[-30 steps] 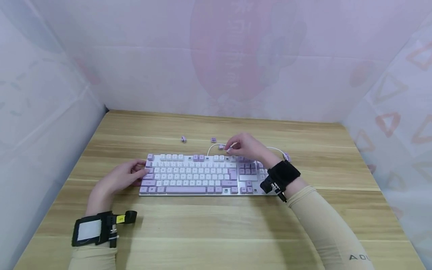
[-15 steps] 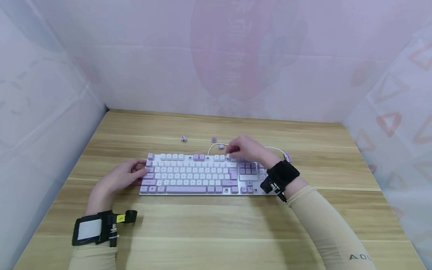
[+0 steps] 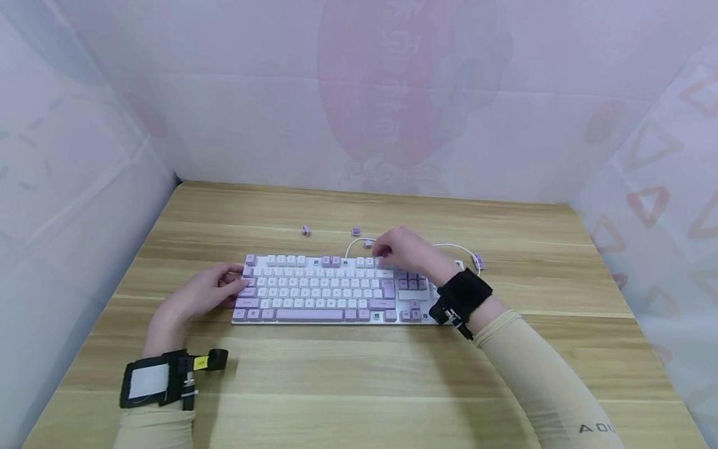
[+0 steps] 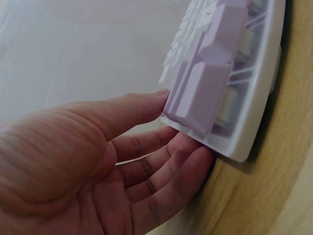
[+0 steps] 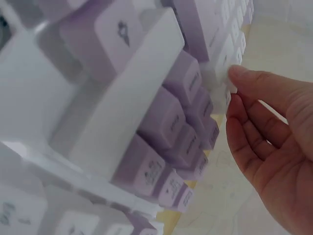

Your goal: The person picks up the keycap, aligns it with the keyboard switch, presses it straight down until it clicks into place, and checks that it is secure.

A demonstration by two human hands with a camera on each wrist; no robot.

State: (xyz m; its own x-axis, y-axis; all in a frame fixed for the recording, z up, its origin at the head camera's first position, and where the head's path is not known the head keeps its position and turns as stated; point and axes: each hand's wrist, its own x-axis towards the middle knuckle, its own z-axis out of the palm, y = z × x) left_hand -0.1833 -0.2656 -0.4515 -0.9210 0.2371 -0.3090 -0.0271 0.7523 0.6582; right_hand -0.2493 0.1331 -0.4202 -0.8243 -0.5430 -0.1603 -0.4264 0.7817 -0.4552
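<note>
A white and purple keyboard (image 3: 308,317) lies on the wooden table. My left hand (image 3: 199,292) grips its left end, thumb on the side of the keys and fingers curled beneath the edge in the left wrist view. My right hand (image 3: 408,251) is at the back row, right of the middle. In the right wrist view its thumb and forefinger pinch a white keycap (image 5: 228,98) at that row; in the head view the hand covers it. Dark bare switches show in the back row (image 3: 316,262) and in the front row (image 3: 377,316).
Behind the keyboard lie loose purple keycaps, one at the left (image 3: 305,231), one in the middle (image 3: 356,231) and one beside the cable (image 3: 368,244). The white cable (image 3: 449,245) curves rightward to another purple piece (image 3: 478,261). Printed cloth walls (image 3: 252,125) surround the table.
My right hand has brought the white keycap from just behind the keyboard down and forward onto the back row. The left hand has stayed at the left end.
</note>
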